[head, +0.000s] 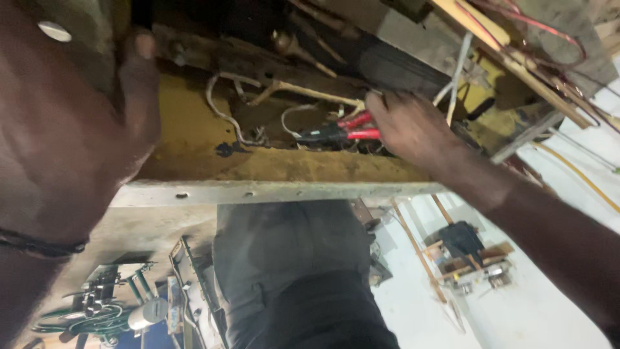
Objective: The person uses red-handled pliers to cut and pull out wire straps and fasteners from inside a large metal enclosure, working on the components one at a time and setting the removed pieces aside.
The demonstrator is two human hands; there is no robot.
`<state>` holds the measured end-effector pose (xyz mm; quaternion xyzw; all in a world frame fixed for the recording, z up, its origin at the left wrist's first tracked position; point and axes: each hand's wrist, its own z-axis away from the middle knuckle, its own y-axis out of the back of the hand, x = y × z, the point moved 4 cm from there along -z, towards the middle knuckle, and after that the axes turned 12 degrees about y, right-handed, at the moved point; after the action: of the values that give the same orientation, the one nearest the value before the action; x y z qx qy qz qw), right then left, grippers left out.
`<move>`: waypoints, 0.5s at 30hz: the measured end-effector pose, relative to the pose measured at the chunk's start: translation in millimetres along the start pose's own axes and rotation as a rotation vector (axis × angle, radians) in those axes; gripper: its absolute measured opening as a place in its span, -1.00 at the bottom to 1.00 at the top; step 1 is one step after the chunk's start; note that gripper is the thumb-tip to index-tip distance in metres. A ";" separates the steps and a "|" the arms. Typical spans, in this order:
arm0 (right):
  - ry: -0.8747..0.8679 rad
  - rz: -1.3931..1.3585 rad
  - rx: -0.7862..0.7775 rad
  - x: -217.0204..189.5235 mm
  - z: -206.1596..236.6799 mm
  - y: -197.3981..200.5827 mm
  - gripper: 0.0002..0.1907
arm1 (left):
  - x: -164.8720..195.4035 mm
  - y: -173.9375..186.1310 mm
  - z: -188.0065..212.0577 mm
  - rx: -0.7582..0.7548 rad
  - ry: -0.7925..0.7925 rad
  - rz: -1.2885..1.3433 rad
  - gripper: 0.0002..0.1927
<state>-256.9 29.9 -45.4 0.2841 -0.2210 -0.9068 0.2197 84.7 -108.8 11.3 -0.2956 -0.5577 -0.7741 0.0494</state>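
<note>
While I lean over the open chassis:
Left hand (97, 123): spread flat, bracing the frame edge at 10 o'clock.
Right hand (410, 126): closed around red-handled pliers (352, 129), at 1 o'clock among white wires (226, 116).
Step, I judge: gripping wiring; next calls for a steady squeeze.

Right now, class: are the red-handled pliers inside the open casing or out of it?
Inside. The right hand holds the red-handled pliers down among the wires.
</note>
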 end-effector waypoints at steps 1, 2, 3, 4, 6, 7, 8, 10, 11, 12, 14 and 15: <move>0.064 0.088 0.032 -4.6 1.0 4.4 -0.56 | 1.9 -2.5 -0.5 -0.001 0.011 -0.002 -0.69; 0.043 0.078 -0.035 -7.0 2.1 3.3 -0.56 | 2.0 -3.3 0.0 0.002 0.026 -0.007 -0.69; 0.014 0.059 -0.107 -10.6 7.3 2.4 -0.56 | 1.9 -5.3 0.7 -0.001 0.033 -0.013 -0.69; -0.023 0.037 -0.182 -13.6 13.8 1.0 -0.56 | 1.1 -5.6 2.6 -0.007 0.022 -0.017 -0.69; -0.076 0.044 -0.251 -14.9 25.0 -0.2 -0.56 | -2.6 -9.9 4.4 -0.016 0.001 -0.024 -0.69; -0.106 0.053 -0.281 -12.1 30.8 -1.6 -0.56 | -2.8 -15.0 6.0 -0.023 0.001 -0.016 -0.68; -0.121 -0.047 -0.222 -8.3 37.4 -1.1 -0.54 | -3.5 -18.5 7.2 -0.019 0.001 -0.021 -0.68; -0.151 -0.254 -0.112 -1.3 60.3 -0.3 -0.51 | -6.2 -17.7 9.6 -0.018 -0.016 -0.053 -0.68; -0.165 -0.251 -0.080 -1.1 74.9 -0.9 -0.50 | -5.1 -18.5 11.0 -0.020 -0.022 -0.053 -0.68; -0.173 -0.245 -0.042 -2.8 89.6 -2.4 -0.48 | -3.8 -18.8 10.8 -0.023 -0.029 -0.060 -0.68; -0.231 -0.413 0.091 -12.2 117.9 -11.1 -0.56 | 1.0 -21.2 7.5 -0.027 -0.030 -0.073 -0.67; -0.280 -0.588 0.189 -17.6 136.0 -15.6 -0.66 | 4.9 -22.7 4.4 -0.029 -0.039 -0.081 -0.67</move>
<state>-331.4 89.2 54.6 0.2275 -0.2410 -0.9370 -0.1110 73.2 -95.1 -4.3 -0.2884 -0.5589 -0.7775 0.0031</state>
